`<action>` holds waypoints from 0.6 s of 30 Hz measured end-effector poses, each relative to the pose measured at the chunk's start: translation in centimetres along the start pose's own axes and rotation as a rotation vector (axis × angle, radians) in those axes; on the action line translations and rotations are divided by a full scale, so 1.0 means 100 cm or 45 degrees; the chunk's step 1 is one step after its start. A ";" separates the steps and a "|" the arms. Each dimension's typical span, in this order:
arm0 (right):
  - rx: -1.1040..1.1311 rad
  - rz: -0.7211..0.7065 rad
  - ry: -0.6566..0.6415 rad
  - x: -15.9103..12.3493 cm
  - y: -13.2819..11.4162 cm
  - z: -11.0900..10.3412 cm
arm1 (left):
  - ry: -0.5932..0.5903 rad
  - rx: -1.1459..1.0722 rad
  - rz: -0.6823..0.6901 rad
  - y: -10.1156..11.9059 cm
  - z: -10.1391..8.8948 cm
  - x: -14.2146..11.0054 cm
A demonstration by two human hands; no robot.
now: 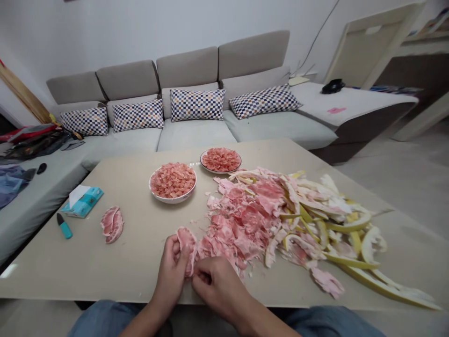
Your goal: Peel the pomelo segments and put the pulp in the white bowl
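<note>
My left hand point(169, 266) is closed around a pink pomelo segment point(188, 244), thumb on its face, near the table's front edge. Pressed together at the segment's lower right edge are the fingers of my right hand point(221, 286); their tips are partly hidden. Right beyond my hands spreads a heap of pink peeled membranes point(242, 224). Another pomelo piece point(112, 224) lies by itself to the left. Peeled pulp fills a white bowl point(174, 200), and more pulp lies on a dark-rimmed plate point(203, 166) behind it.
Yellow-green pomelo rinds point(351, 227) sprawl over the right side of the table point(140, 276). A teal-handled knife point(64, 228) and a blue tissue pack point(87, 200) lie at the left. Behind the table stands a grey sofa point(189, 133) with checkered cushions.
</note>
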State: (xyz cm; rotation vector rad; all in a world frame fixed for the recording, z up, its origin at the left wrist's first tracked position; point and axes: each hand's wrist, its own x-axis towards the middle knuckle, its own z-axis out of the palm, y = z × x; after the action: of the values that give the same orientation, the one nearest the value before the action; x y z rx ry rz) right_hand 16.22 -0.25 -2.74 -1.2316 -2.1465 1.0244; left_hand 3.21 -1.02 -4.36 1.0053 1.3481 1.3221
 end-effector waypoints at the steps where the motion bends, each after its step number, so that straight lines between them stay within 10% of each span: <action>1: -0.011 -0.003 0.004 -0.001 -0.001 0.000 | -0.014 0.035 0.021 -0.001 0.001 -0.001; 11: -0.111 0.001 0.263 0.010 0.008 -0.046 | -0.145 -0.121 -0.200 0.003 -0.003 0.002; 18: -0.096 -0.035 0.230 0.012 0.015 -0.041 | -0.210 -0.164 -0.186 0.013 -0.002 -0.002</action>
State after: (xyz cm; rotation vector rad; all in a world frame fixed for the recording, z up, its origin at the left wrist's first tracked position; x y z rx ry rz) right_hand 19.23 2.79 -1.36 -1.2737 -2.0722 0.7950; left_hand 2.96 -1.19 -3.04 0.8902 1.1739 1.1748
